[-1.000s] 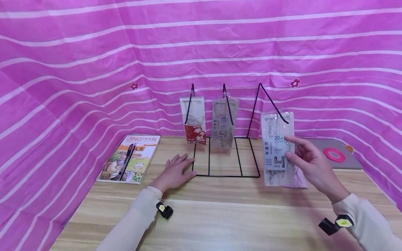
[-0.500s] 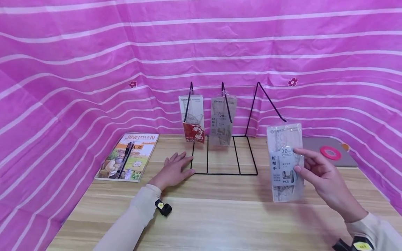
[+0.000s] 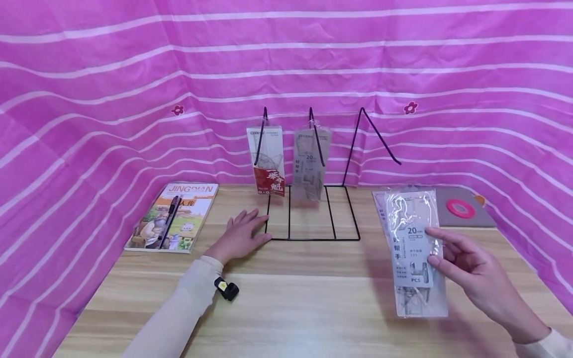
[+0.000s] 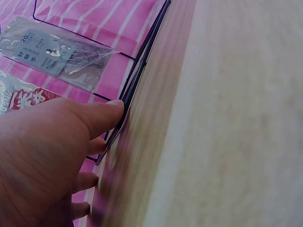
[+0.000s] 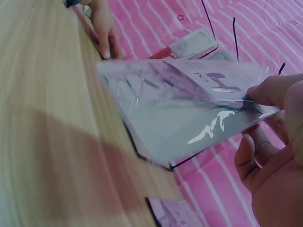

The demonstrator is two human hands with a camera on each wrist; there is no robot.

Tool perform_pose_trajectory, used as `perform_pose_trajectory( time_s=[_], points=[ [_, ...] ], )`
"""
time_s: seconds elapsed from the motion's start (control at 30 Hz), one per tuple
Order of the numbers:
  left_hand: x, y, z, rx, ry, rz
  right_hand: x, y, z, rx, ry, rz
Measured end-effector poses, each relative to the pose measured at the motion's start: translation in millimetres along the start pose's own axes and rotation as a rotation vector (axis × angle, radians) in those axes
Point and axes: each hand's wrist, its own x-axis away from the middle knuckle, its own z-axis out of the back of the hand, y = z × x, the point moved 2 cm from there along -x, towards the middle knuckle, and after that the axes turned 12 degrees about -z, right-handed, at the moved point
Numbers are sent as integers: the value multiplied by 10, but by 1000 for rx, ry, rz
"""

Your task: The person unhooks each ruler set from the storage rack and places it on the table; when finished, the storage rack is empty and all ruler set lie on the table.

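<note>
My right hand (image 3: 474, 273) pinches the right edge of a clear plastic ruler-set packet (image 3: 414, 253), printed "20cm" and "4 PCS", between thumb and fingers. It is held upright above the table, in front of the rack. My left hand (image 3: 239, 236) lies at the front left corner of the black wire rack (image 3: 324, 239); in the left wrist view its thumb is on the base wire (image 4: 125, 106). A red and white packet (image 3: 268, 164) hangs on the left hook, a similar grey ruler packet (image 3: 310, 171) on the middle one. The right hook (image 3: 380, 135) bears nothing.
Behind the held packet another packet (image 3: 380, 206) lies on the table, partly hidden. A grey flat laptop-like thing (image 3: 479, 219) with a pink ring (image 3: 460, 209) lies back right. A magazine (image 3: 197, 219) with a black pen (image 3: 170, 219) lies left. Pink striped cloth (image 3: 286, 59) surrounds the table.
The ruler packet in my right hand has moved down and toward me, away from the right hook's tip. My left hand stays at the rack corner; the head view has shifted slightly.
</note>
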Motion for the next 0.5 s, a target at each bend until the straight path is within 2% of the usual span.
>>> perform_pose_trajectory(
  time_s=[0.1, 0.2, 0.5],
  points=[
    [-4, -17, 27, 0, 4, 10, 33, 43, -40, 127, 39, -57],
    [-7, -24, 42, -2, 8, 17, 29, 113, -110, 208, 31, -115],
    [-20, -21, 16, 11, -1, 11, -21, 274, -306, 244, -66, -289]
  ],
)
